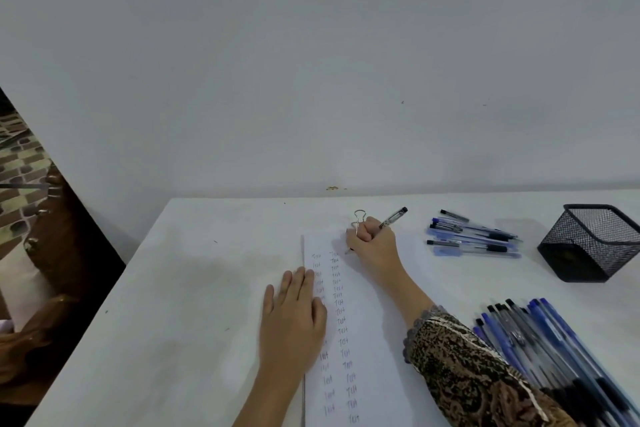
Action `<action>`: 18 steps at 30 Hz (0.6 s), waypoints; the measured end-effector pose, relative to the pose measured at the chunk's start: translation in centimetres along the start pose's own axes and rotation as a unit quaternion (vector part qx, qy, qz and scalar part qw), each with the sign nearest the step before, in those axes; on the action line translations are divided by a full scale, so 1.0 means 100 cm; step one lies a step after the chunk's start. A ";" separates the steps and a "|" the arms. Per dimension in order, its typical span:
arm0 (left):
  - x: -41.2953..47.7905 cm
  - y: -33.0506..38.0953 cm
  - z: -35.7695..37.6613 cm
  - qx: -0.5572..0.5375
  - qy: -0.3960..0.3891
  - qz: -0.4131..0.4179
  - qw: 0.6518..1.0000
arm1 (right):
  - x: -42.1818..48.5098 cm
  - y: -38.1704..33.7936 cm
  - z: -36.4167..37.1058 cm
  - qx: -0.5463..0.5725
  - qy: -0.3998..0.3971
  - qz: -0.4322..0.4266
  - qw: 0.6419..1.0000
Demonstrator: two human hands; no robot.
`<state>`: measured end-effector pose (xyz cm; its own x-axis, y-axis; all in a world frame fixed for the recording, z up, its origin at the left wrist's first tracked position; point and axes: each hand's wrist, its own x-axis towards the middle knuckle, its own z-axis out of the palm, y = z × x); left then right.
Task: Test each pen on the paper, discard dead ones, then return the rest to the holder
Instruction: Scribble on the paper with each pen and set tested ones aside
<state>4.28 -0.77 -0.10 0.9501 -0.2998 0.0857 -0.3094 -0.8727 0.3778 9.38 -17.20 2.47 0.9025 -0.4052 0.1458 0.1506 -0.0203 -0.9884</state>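
A white paper lies in front of me, with two columns of small written marks down its left part. My right hand grips a clear pen with a black cap end, its tip resting on the paper near the top. My left hand lies flat on the paper's left edge, fingers spread. A black mesh holder stands at the right. A small pile of blue and black pens lies left of the holder. A larger bundle of pens lies at the near right.
A metal binder clip stands at the paper's top edge. The white table butts against a grey wall at the back. Dark wooden furniture stands off the table's left edge. My patterned sleeve reaches across the near right.
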 end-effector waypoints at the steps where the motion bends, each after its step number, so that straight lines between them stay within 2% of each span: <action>1: 0.000 0.000 0.000 0.001 -0.001 0.000 1.000 | 0.000 -0.001 0.001 -0.006 0.001 0.001 1.000; 7: 0.001 0.000 0.001 0.012 -0.006 0.002 1.000 | -0.001 -0.003 0.002 0.014 -0.025 0.022 0.999; 11: 0.000 -0.001 0.002 0.010 -0.006 0.002 1.000 | -0.003 -0.006 0.002 0.002 -0.005 0.010 1.000; 15: 0.000 0.000 0.002 0.009 -0.007 0.002 1.000 | -0.001 0.000 0.001 0.018 -0.019 0.031 0.999; 18: 0.000 -0.001 0.002 0.005 -0.003 0.007 1.000 | -0.001 0.001 -0.001 -0.007 0.006 0.030 1.000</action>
<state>4.29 -0.81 -0.34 0.9454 -0.3145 0.0857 -0.3234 -0.8720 0.3675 9.32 -17.23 2.33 0.9047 -0.4173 0.0856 0.0902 -0.0089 -0.9959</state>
